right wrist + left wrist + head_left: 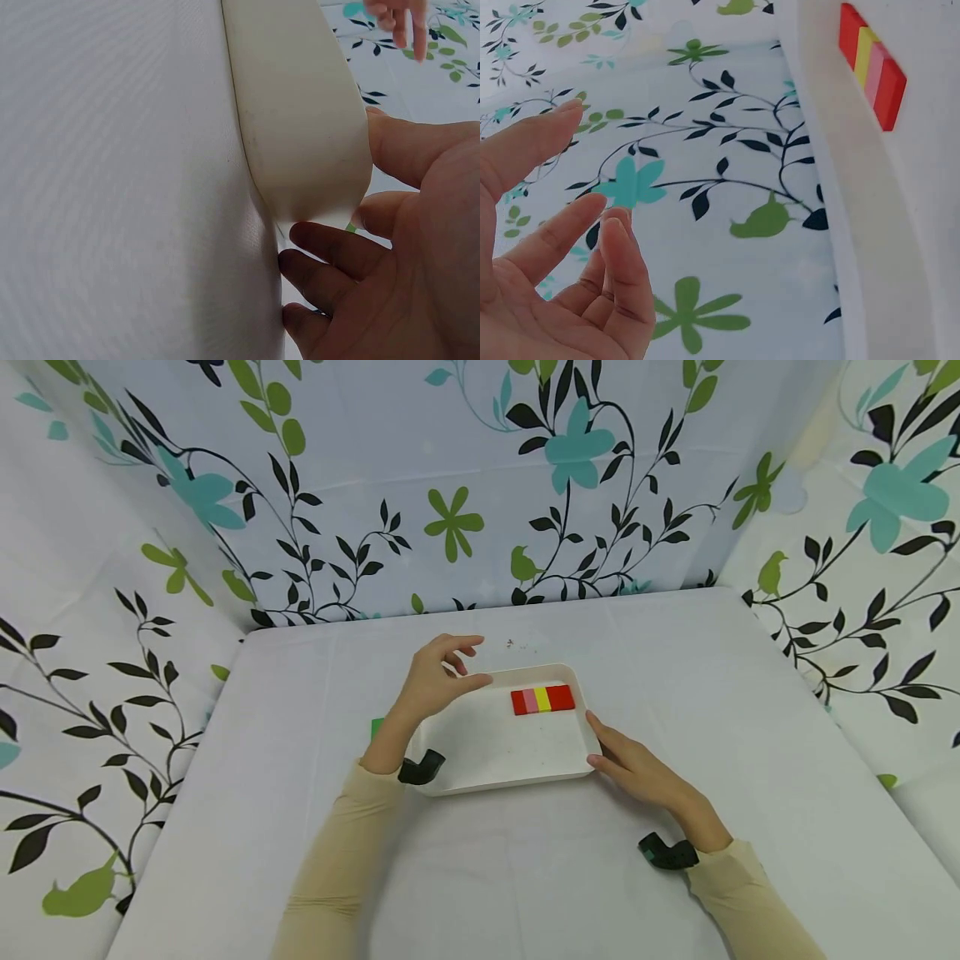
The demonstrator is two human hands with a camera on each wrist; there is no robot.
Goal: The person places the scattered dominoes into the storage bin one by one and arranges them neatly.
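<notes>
A shallow white tray (495,781) sits on the table. Inside it, near the back right, a short row of flat coloured blocks (543,699) lies side by side: red, pink, yellow and red. My left hand (438,677) hovers above the tray's back left part, thumb and index finger apart with nothing between them. At the tray's right end, my right hand (637,768) holds the edge, its thumb at the rim and other fingers against the outer wall (300,112). The same row of blocks (871,67) shows in the left wrist view.
A green piece (377,726) peeks out left of the tray, partly hidden behind my left forearm. Small dark specks (510,644) mark the white tablecloth (510,877) behind the tray. Leaf-patterned cloth (337,485) hangs around the table's back and sides.
</notes>
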